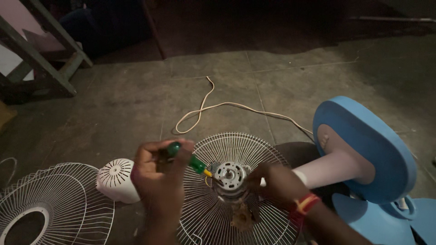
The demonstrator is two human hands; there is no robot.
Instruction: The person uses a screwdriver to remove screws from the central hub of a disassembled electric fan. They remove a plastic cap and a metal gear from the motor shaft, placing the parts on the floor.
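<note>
The person's left hand (159,179) has its grip closed around a screwdriver with a green handle (184,156), whose tip points toward the exposed fan motor (230,178) in the lower middle of the view. The right hand (274,181) is wrapped around the far side of the motor where it meets the white neck of the fan (327,168); how tight that grip is cannot be told, since the fingers are turned away and in shadow. A red and yellow band (305,203) sits on the right wrist.

The motor rests over the rear wire guard (227,145), which lies flat on the concrete floor (113,104) beneath both hands. Just left of the left hand lies a white vented motor cover (116,179), and beyond it, at the lower left edge, a second wire guard (54,208) with a ring at its centre. To the right, the round blue fan base (368,145) stands tilted on its edge, with blue blades (377,218) below it. A pale power cord (218,106) loops across the floor behind the guard. A wooden frame (41,59) stands at the upper left, well apart.
</note>
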